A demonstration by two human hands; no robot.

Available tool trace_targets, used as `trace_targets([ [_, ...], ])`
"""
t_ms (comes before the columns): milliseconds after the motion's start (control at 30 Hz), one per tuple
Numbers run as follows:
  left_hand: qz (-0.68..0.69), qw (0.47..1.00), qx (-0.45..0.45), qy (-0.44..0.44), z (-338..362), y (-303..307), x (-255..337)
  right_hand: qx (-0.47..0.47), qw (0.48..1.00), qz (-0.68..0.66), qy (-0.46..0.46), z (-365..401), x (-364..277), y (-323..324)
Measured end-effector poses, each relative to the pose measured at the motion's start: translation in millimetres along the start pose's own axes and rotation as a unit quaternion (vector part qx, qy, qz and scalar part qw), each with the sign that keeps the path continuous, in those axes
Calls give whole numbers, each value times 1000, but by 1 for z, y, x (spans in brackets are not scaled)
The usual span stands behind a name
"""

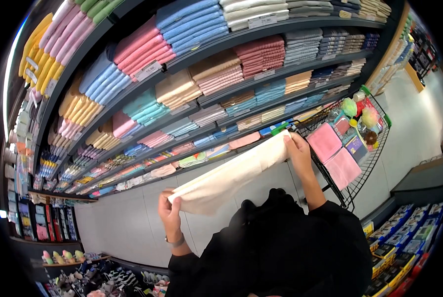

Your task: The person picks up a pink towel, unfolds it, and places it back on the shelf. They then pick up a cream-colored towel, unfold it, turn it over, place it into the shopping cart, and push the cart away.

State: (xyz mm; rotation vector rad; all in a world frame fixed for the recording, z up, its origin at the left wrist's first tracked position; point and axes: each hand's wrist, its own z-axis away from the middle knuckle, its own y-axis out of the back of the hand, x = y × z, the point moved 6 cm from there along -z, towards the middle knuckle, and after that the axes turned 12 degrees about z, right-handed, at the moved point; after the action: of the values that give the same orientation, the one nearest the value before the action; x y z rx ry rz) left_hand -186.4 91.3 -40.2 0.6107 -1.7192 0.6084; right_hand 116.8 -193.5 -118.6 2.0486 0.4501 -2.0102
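Note:
A cream-coloured towel [226, 178] is stretched between my two hands over the grey floor. At its lower left corner my left hand [170, 207] pinches the cloth, thumb on top. My right hand [295, 149] grips the upper right end, close to the cart's handle. The towel's lower edge hangs loose and looks slightly blurred. To the right of my right hand, a black wire shopping cart [374, 161] holds folded pink towels [333, 154], a purple package [356, 147] and colourful items.
Long dark shelves [196, 54] of folded towels in many colours run across the front and left. Packaged goods [404, 237] fill a display at the lower right. Another display with dark items [102, 279] stands at the lower left.

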Motion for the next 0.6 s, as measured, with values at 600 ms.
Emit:
trace_targets([
  [600, 36, 938, -309, 152, -43, -132, -22, -298, 924, 155, 185, 34, -55, -100],
])
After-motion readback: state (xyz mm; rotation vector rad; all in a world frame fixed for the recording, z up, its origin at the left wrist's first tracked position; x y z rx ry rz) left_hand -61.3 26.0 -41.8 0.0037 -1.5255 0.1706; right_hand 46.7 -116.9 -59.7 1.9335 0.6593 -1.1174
